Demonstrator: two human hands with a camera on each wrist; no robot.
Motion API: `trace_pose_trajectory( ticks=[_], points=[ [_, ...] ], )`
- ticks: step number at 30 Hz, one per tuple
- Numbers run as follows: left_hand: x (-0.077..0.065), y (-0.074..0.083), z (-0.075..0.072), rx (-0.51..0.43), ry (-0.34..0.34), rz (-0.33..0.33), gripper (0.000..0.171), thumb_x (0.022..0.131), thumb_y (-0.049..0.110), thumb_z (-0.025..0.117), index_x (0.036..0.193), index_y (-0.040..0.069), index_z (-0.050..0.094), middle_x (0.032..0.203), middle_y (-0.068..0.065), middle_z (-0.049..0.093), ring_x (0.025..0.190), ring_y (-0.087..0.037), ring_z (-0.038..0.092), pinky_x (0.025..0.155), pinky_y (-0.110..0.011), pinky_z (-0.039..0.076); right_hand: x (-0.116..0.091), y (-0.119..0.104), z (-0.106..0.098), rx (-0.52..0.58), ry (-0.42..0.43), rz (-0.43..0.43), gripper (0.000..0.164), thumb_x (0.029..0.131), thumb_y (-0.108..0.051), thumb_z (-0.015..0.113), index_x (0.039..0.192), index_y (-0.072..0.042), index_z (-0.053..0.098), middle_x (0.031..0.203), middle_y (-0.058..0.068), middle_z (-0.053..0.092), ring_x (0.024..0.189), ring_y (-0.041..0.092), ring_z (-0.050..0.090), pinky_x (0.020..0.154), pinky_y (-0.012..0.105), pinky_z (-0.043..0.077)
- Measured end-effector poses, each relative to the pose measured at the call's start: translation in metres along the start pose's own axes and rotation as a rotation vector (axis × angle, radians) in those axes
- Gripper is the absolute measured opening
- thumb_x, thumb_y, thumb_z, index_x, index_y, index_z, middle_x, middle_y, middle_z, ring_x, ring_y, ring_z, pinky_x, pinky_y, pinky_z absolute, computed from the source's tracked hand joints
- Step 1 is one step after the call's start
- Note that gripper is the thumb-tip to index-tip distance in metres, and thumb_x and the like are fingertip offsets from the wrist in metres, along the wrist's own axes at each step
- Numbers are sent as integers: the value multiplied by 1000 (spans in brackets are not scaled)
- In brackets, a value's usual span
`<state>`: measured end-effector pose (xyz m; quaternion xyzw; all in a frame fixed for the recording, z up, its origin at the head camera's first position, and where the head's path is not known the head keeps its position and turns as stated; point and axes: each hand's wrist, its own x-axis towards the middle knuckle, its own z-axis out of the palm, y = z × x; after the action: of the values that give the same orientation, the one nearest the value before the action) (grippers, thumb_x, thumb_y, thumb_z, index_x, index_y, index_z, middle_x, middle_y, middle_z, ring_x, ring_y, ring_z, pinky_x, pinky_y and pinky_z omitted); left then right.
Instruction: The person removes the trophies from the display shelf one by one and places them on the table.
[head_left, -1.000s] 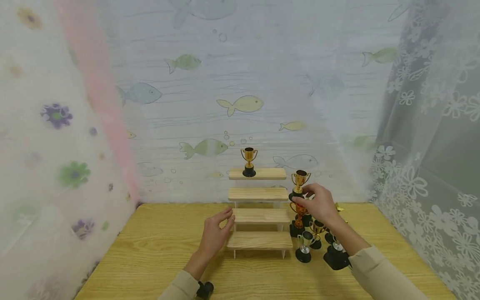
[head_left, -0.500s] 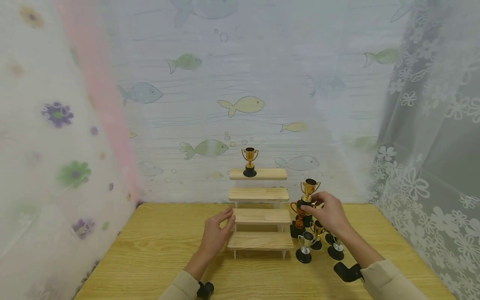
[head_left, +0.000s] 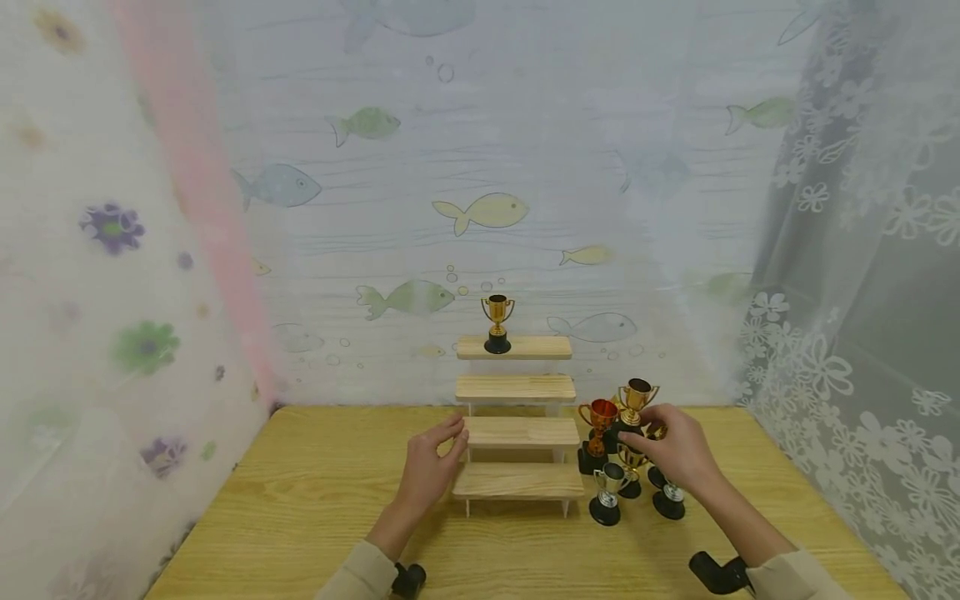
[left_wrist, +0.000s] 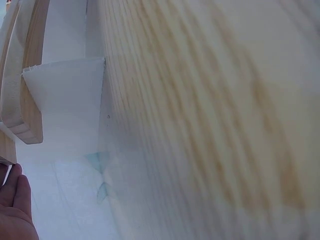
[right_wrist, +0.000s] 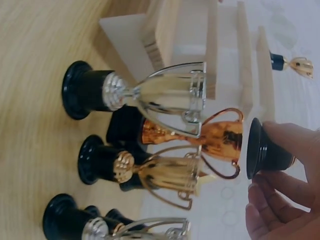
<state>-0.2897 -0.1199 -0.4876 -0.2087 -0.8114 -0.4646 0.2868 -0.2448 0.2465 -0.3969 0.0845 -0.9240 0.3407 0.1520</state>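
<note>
A gold trophy cup [head_left: 637, 397] with a black base is pinched by my right hand [head_left: 678, 446]. Its base [right_wrist: 265, 152] shows between thumb and fingers in the right wrist view, lifted above the group of trophies. Beside the tiered wooden display stand [head_left: 517, 481] is my left hand [head_left: 429, 471], fingers extended, fingertips at the left end of a middle shelf. The left wrist view catches part of those fingers [left_wrist: 21, 192] at a shelf edge. One gold trophy [head_left: 497, 323] stands on the top shelf, left of its middle.
Right of the stand are a silver trophy [head_left: 609, 492], a bronze-orange trophy [head_left: 597, 433], a gold trophy [right_wrist: 170, 172] and another silver one [head_left: 670, 502], close together on the wooden table [head_left: 315, 500]. Fish-patterned cloth [head_left: 375, 192] hangs behind.
My right hand has moved right and down with the gold trophy, from close by the stand's right side to over the trophy group. The left hand stays at the stand.
</note>
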Motion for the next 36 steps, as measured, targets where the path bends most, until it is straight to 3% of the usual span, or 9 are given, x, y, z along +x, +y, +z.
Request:
trace_pose_trajectory(
  ticks=[10, 17, 21, 28, 36],
  points=[
    [0, 1, -1, 8, 1, 10, 30, 99, 12, 69, 122, -8, 71, 131, -22, 66, 115, -35, 68, 95, -51, 55, -16, 11, -6, -26, 13, -7, 41, 88, -25, 83, 110, 6, 67, 95, 9, 65, 81, 20, 59, 64, 35, 49],
    [1, 4, -2, -12, -22, -19, 32, 100, 13, 68, 124, -9, 69, 133, -24, 65, 118, -37, 66, 98, -53, 53, -31, 16, -11, -46, 2, 21, 43, 87, -26, 84, 111, 5, 67, 99, 11, 67, 86, 23, 63, 70, 38, 54],
    [1, 1, -1, -17, -27, -26, 32, 101, 14, 67, 124, -8, 69, 134, -23, 64, 118, -36, 66, 98, -53, 53, -38, 20, -11, -51, -22, 49, 44, 86, -28, 84, 110, 5, 68, 96, 8, 66, 81, 19, 59, 66, 33, 51],
    [3, -3, 0, -37, -30, -67, 32, 101, 17, 67, 125, -3, 71, 135, -21, 64, 122, -31, 65, 100, -49, 53, -47, 26, -8, -82, -36, 66, 36, 84, -26, 86, 102, -1, 68, 92, 3, 66, 75, 16, 53, 61, 28, 45],
    [-1, -5, 0, -39, -27, -59, 32, 101, 18, 67, 124, -4, 71, 134, -20, 65, 122, -31, 64, 100, -48, 53, -62, 36, 3, -76, -86, 129, 35, 82, -25, 87, 101, -2, 69, 90, 2, 65, 76, 15, 54, 62, 27, 45]
  ],
)
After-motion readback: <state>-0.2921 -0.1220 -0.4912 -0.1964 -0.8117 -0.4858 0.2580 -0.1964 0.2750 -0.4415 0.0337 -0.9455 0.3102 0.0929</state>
